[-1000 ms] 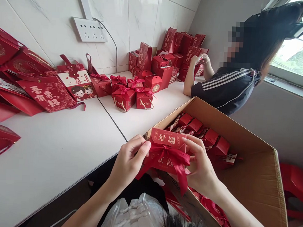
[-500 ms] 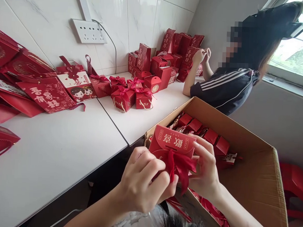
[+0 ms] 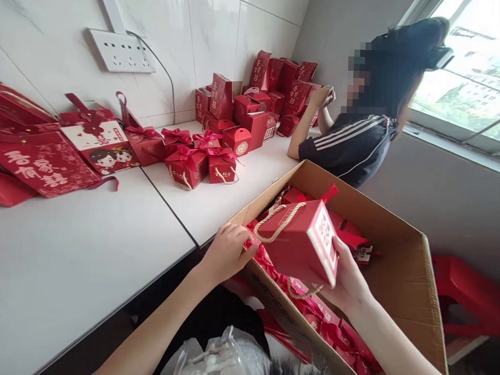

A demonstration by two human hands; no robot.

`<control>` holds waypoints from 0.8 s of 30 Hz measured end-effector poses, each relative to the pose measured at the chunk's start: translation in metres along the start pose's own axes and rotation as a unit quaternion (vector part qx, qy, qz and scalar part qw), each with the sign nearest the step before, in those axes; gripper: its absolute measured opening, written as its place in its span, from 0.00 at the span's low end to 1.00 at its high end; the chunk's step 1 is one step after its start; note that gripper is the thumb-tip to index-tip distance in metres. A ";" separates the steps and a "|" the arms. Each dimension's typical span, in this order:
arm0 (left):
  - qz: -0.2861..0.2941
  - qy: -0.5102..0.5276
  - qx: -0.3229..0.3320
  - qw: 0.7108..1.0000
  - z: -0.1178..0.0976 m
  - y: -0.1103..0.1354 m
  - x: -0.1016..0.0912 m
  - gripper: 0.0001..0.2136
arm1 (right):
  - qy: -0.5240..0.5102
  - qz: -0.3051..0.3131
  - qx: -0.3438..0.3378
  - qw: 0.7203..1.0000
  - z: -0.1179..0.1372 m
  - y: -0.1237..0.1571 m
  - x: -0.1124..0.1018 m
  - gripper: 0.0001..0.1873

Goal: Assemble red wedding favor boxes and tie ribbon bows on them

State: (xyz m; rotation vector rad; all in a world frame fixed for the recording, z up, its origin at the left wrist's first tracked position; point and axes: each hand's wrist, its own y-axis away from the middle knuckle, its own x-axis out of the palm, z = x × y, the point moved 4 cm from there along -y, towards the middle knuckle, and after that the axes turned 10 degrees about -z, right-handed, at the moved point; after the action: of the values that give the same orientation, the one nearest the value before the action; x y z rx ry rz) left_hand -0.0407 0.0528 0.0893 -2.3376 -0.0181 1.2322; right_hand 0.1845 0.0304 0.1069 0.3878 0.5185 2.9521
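Observation:
A red gift box (image 3: 289, 238) with twisted cord handles is tipped on its side over the carton, its white-and-red printed end facing right. My right hand (image 3: 349, 276) is closed round that printed end, with some fingers hidden behind it. At the other end of the box, my left hand (image 3: 231, 250) has its fingers curled and the thumb against red ribbon (image 3: 252, 239). The cardboard carton (image 3: 393, 302) below holds several red gift boxes and ribbons along its near side and far left corner.
Red gift boxes with bows (image 3: 187, 166) stand on the white table (image 3: 87, 253), with more boxes (image 3: 273, 90) stacked farther back. Red gift bags (image 3: 49, 161) lean at the left. A co-worker (image 3: 350, 142) sits beyond the carton. A red stool (image 3: 471, 293) is at the right.
The gift box has been turned from its bow side to its printed end and moved right over the carton. My left hand has shifted to the box's left end. The view has swung right.

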 end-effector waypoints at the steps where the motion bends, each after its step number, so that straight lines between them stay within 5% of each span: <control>1: 0.021 0.000 0.022 1.000 -0.002 0.003 0.013 0.09 | -0.076 0.005 0.089 0.993 -0.006 -0.001 -0.002 0.21; 5: 0.025 -0.043 0.026 0.998 -0.005 0.017 0.044 0.10 | -0.283 0.030 0.252 0.925 -0.019 0.000 -0.007 0.12; 8: 0.011 -0.057 0.022 0.998 -0.003 0.022 0.049 0.11 | -0.338 0.028 0.273 0.900 -0.021 0.001 -0.011 0.08; 12: 0.004 -0.058 0.029 0.998 -0.002 0.022 0.048 0.11 | -0.330 0.014 0.269 0.905 -0.023 0.001 -0.017 0.08; 15: -0.010 -0.064 0.030 0.997 -0.003 0.022 0.047 0.11 | -0.245 -0.019 0.199 0.949 -0.024 -0.005 -0.025 0.13; 18: -0.015 -0.064 0.033 0.997 -0.004 0.022 0.047 0.10 | -0.028 -0.120 -0.041 0.992 -0.016 -0.021 -0.047 0.23; 19: -0.011 -0.060 0.032 0.998 -0.004 0.022 0.047 0.10 | 0.076 -0.155 -0.143 0.975 -0.011 -0.027 -0.055 0.26; 21: -0.006 -0.049 0.027 0.998 -0.004 0.021 0.047 0.09 | 0.299 -0.193 -0.306 0.883 -0.008 -0.039 -0.067 0.32; 24: -0.006 -0.033 0.019 0.999 -0.004 0.021 0.046 0.09 | 0.527 -0.170 -0.327 0.766 -0.028 -0.064 -0.088 0.35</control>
State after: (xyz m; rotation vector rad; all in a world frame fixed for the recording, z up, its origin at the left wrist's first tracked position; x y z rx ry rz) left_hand -0.0147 0.0434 0.0465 -2.2608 -0.0309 1.2919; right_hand 0.2664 0.0668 0.0390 -1.3238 -0.3829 2.4530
